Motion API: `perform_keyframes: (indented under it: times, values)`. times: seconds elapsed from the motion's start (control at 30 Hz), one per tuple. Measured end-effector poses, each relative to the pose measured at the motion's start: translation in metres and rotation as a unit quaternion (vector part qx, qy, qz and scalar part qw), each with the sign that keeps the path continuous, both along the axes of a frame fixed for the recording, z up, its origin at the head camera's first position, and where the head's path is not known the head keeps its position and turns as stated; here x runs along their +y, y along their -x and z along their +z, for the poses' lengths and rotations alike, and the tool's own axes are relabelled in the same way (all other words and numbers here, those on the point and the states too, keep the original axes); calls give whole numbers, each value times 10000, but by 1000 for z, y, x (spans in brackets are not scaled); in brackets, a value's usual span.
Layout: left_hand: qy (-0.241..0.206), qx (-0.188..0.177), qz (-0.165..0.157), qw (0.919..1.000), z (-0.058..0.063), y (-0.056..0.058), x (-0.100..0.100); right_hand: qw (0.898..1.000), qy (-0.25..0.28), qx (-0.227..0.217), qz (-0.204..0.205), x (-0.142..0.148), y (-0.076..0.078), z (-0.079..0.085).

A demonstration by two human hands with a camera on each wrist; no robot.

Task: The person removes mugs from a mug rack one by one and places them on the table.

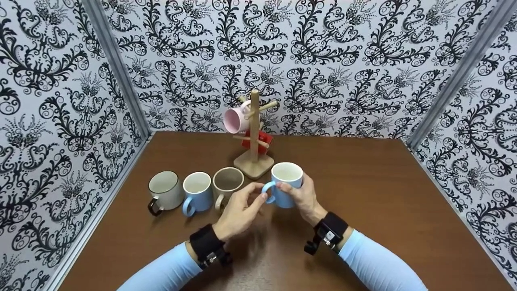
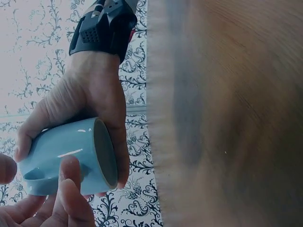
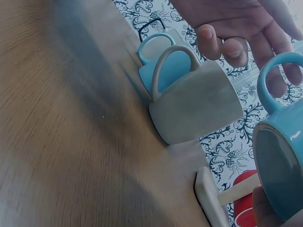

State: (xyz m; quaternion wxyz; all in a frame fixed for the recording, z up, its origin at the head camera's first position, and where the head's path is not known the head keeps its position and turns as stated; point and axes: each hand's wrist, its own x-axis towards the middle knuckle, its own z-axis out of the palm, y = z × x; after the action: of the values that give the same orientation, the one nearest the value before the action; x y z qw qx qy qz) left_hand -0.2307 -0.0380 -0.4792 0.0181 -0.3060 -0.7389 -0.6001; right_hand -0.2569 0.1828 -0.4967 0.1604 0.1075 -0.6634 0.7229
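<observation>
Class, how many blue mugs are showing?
2: one blue mug stands on the table between the black-rimmed mug and beige mug; the right hand holds another blue mug.

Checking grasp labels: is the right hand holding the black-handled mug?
No, the right hand grips a blue mug with a blue handle.

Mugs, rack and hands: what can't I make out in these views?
Held blue mug: right wrist view, cut off by the right edge.
Right hand: head view, fingers mostly hidden behind that mug.
Beige mug: head view, lower part partly covered by the left hand.
Red object: head view, partly hidden by the rack post.
Tabletop grain: left wrist view, blurred in places.
</observation>
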Motion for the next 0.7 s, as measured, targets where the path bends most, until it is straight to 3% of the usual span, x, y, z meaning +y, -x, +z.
perform_keyframes:
  times: [0.13,0.3,0.7]
  values:
    - [-239,-311,-321,9987,2,1,3,9999,75,26,62,-1,0,0]
    - [-577,-970,-672,9913,4,3,7,9999,16,75,148,-2,-1,0]
    - [-512,-1676,-1001,9794,7,10,14,9991,-34,168,383,-3,-3,-2]
